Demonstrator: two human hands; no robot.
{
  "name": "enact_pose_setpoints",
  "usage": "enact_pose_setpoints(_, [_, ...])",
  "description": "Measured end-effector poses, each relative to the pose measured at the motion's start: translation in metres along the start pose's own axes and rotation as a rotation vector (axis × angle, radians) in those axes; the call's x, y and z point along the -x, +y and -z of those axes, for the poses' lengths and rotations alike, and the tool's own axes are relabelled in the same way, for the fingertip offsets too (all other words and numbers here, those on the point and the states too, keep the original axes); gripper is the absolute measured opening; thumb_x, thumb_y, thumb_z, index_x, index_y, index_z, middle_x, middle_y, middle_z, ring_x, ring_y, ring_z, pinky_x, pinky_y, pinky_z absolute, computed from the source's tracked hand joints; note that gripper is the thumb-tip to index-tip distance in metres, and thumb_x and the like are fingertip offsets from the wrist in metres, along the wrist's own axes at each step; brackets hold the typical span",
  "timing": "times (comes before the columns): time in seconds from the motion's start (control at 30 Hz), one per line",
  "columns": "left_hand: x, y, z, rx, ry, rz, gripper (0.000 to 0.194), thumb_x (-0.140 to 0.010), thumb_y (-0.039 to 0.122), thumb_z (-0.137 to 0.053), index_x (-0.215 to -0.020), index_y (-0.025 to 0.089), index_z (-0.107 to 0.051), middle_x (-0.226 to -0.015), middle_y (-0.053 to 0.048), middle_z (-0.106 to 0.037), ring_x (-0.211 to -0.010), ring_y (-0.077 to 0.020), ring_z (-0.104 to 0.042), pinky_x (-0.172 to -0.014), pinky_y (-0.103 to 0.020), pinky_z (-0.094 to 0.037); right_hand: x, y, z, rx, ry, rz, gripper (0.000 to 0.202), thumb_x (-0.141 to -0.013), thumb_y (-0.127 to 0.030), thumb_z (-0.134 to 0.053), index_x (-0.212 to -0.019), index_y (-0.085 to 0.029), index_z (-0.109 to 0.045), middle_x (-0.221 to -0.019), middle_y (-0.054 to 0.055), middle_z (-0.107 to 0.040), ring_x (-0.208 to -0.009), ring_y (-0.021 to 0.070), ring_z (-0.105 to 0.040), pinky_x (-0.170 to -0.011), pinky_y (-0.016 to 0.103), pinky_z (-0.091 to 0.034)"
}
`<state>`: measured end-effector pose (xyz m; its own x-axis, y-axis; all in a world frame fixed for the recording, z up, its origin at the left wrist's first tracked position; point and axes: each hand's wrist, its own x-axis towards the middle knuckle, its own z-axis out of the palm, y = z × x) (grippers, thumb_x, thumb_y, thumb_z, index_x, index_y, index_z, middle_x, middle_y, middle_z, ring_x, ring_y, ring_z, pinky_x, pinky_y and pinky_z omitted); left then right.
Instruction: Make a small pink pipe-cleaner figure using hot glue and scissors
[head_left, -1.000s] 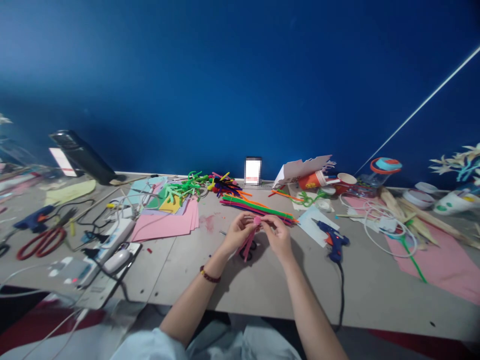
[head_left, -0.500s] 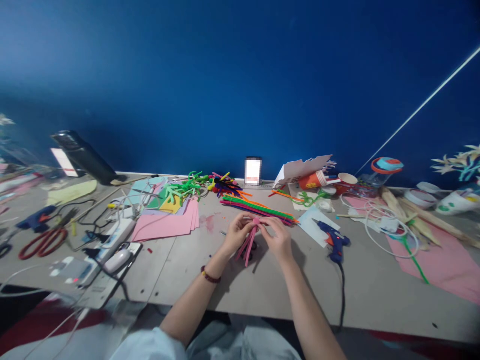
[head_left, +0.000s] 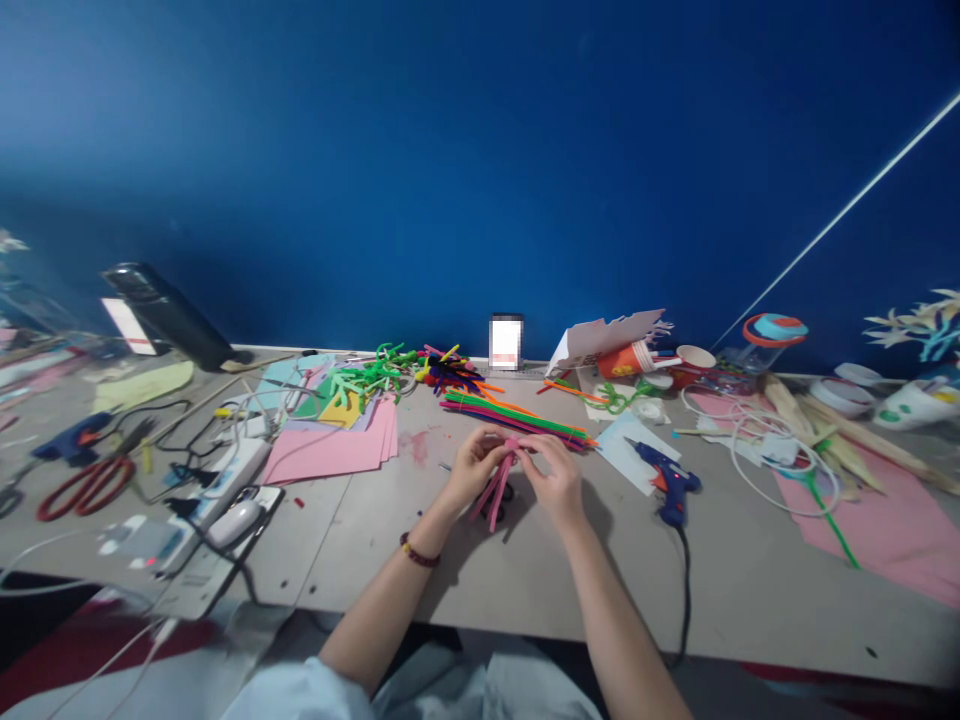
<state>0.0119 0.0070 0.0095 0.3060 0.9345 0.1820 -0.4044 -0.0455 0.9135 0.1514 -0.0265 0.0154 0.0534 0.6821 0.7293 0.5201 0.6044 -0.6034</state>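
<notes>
Pink pipe cleaners [head_left: 495, 492] are gathered in a bunch between my two hands, their loose ends hanging down toward me. My left hand [head_left: 477, 466] pinches the bunch near its top from the left. From the other side, the fingertips of my right hand [head_left: 556, 474] close on the same top part. Dark scissors handles [head_left: 509, 492] show partly behind the hanging ends; the rest of them is hidden. Just beyond my hands lies a bundle of green, purple and orange pipe cleaners [head_left: 517, 418].
A blue glue gun [head_left: 675, 485] lies on white paper at right, its cord running to the front edge. Pink paper [head_left: 330, 450], a power strip [head_left: 217, 495] and red-handled scissors [head_left: 90, 487] are at left. A phone [head_left: 506, 342] stands against the blue wall.
Almost nothing differs. My fingers have shifted very slightly at the top of the pink bunch, and its hanging ends have swung a little.
</notes>
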Motion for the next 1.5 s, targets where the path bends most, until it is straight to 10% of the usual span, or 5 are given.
enact_pose_setpoints(0.53, [0.002, 0.008, -0.002, 0.202, -0.028, 0.204, 0.051, -0.07, 0.029, -0.075, -0.116, 0.017, -0.055, -0.086, -0.006, -0.07, -0.071, -0.0137, -0.066, -0.066, -0.025, -0.053, 0.006, 0.018, -0.005, -0.46, 0.208, -0.663, 0.03, -0.077, -0.035, -0.064, -0.101, -0.019, -0.057, -0.096, 0.008, -0.066, -0.091, 0.0204, -0.064, -0.078, 0.034, -0.053])
enact_pose_setpoints(0.77, [0.0, 0.005, 0.008, 0.452, 0.047, 0.283, 0.049, -0.069, 0.018, -0.074, -0.113, 0.018, -0.054, -0.083, -0.002, -0.067, -0.066, -0.0111, -0.064, -0.061, -0.021, -0.054, 0.005, 0.008, -0.004, -0.818, -0.156, -0.869, 0.047, -0.08, -0.039, -0.054, -0.126, -0.028, -0.048, -0.13, 0.007, -0.055, -0.078, 0.0186, -0.068, -0.049, 0.028, -0.055])
enact_pose_setpoints(0.97, [-0.001, 0.007, 0.013, 0.548, 0.031, 0.33, 0.031, -0.074, 0.015, -0.067, -0.102, 0.02, -0.057, -0.082, 0.0, -0.062, -0.058, -0.0068, -0.059, -0.052, -0.017, -0.05, 0.004, -0.001, -0.009, -0.807, -0.335, -0.846, 0.042, -0.066, -0.031, -0.07, -0.107, -0.021, -0.065, -0.092, 0.005, -0.071, -0.05, 0.0104, -0.06, -0.043, 0.022, -0.049])
enact_pose_setpoints(1.13, [-0.002, 0.015, 0.014, 0.572, 0.107, 0.33, 0.021, -0.077, 0.01, -0.063, -0.095, 0.018, -0.057, -0.081, 0.001, -0.06, -0.061, -0.0042, -0.059, -0.054, -0.012, -0.049, 0.006, 0.012, -0.011, -0.709, -0.188, -0.889, 0.029, -0.057, -0.037, -0.078, -0.075, -0.017, -0.069, -0.064, 0.001, -0.068, -0.051, 0.0127, -0.06, -0.05, 0.026, -0.052])
enact_pose_setpoints(1.5, [-0.004, 0.02, 0.019, 0.688, 0.157, 0.319, 0.017, -0.08, 0.006, -0.052, -0.091, 0.017, -0.059, -0.081, -0.002, -0.06, -0.061, -0.005, -0.056, -0.054, -0.014, -0.049, 0.004, 0.03, -0.003, -0.766, 0.291, -0.899, 0.033, -0.055, -0.038, -0.08, -0.078, -0.018, -0.066, -0.065, -0.001, -0.063, -0.055, 0.0119, -0.059, -0.057, 0.029, -0.053])
